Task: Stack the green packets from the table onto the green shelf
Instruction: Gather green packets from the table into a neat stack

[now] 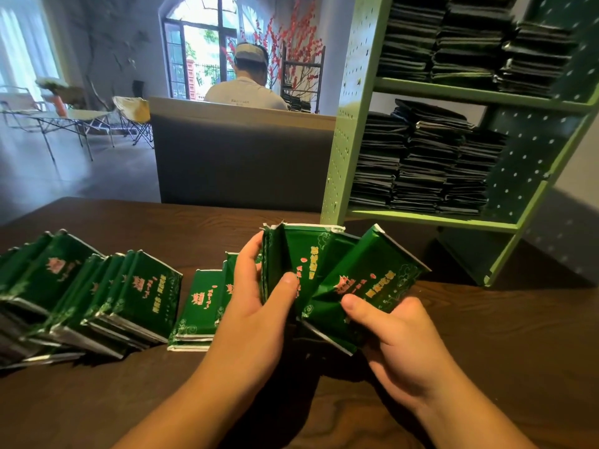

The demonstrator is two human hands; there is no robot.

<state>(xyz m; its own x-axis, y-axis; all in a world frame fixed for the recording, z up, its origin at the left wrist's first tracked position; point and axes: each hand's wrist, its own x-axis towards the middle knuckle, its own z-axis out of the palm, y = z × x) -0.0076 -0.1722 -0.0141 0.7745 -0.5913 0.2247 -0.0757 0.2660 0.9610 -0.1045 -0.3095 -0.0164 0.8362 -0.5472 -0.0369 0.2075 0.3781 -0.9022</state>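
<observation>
Both hands hold a fanned bunch of green packets (327, 273) just above the dark wooden table (486, 345). My left hand (259, 306) grips the bunch's left side, thumb on the front. My right hand (392, 335) grips the rightmost tilted packet from below, thumb on its face. More green packets (94, 293) lie in slanted rows on the table at the left, and a short stack (201, 306) sits beside my left hand. The green shelf (434, 218) stands on the table at the right, its two visible levels filled with stacks of dark packets (424, 163).
A person sits with their back to me behind a grey partition (240, 157) beyond the table. Folding chairs and a small table (74, 121) stand at the far left. The shelf's pegboard side panel (343, 134) faces my hands.
</observation>
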